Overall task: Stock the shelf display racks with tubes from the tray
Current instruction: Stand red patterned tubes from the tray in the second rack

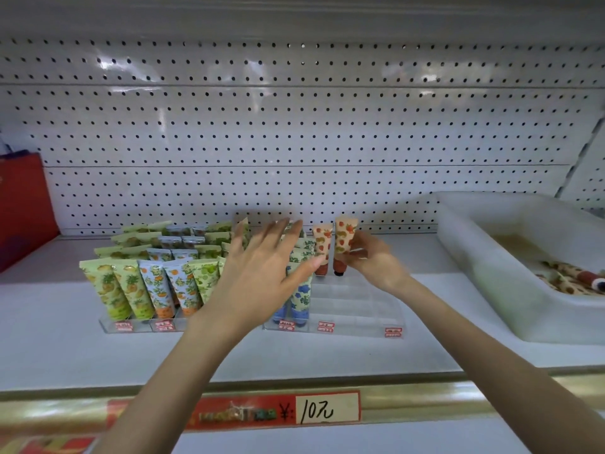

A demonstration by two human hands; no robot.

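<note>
Head view: right hand (370,260) pinches a strawberry tube (345,240) upright at the clear rack (357,309), just beside its seated twin (322,245); left hand (262,273) fans wide over blue tubes (301,296); best lowered cap-first, squarely into its slot; tray (474,257) waits right.

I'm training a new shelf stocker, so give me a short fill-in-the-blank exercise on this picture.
1. The right hand holds a tube printed with ____.
2. The left hand is ____, fingers spread, gripping nothing.
3. The white tray sits to the ____ of the clear racks.
4. The handwritten price tag reads ____ yuan.
Missing words: strawberries, open, right, 10.
</note>
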